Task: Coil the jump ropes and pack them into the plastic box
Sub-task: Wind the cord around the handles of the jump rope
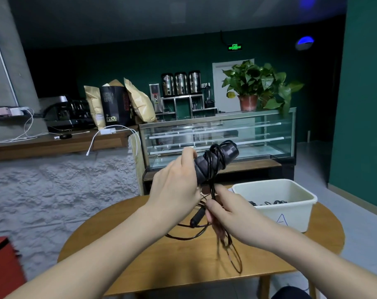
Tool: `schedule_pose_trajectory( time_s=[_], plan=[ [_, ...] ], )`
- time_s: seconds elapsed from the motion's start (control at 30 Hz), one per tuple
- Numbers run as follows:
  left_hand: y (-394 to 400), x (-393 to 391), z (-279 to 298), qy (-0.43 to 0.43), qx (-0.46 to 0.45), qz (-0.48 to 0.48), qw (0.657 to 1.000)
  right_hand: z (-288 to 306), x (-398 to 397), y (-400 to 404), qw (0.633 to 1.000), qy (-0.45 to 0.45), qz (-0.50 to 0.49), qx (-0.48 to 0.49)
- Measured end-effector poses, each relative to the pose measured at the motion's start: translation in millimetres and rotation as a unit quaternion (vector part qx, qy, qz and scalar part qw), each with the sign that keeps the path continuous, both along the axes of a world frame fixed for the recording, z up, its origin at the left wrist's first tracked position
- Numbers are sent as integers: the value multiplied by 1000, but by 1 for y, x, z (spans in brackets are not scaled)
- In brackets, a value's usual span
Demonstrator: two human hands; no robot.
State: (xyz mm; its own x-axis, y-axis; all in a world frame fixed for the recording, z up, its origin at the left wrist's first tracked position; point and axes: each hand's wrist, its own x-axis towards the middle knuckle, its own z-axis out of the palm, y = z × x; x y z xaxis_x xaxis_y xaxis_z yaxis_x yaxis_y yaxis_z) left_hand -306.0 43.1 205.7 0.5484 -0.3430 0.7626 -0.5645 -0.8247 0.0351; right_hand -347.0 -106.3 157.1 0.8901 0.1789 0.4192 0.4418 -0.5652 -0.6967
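Observation:
My left hand (176,184) grips the black jump rope handles (215,160), held up above the round wooden table (161,255), with several turns of black cord wound around them. My right hand (228,214) pinches the loose cord just below the handles; the rest of the cord (235,257) hangs in loops down to the table. Another black handle (197,216) lies on the table under my hands, its cord curving to the left. The white plastic box (286,210), marked with a blue letter A, stands at the right on the table with black ropes inside.
A glass display counter (217,134) stands behind the table with a potted plant (256,87) on top. A wooden bar counter (54,143) with bags and white cables runs at the left over a rough grey wall. A red object (2,266) sits at the lower left.

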Motion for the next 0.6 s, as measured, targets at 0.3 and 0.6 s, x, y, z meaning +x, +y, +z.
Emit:
schedule_pose_trajectory(
  time_s=[0.3, 0.6],
  plan=[
    [-16, 36, -17, -71, 88, 58, 992, 12, -9, -5, 980, -88, -108, -141],
    [-16, 41, -35, -153, 141, 49, 977, 23, -13, -24, 951, -142, -113, -250]
  ],
)
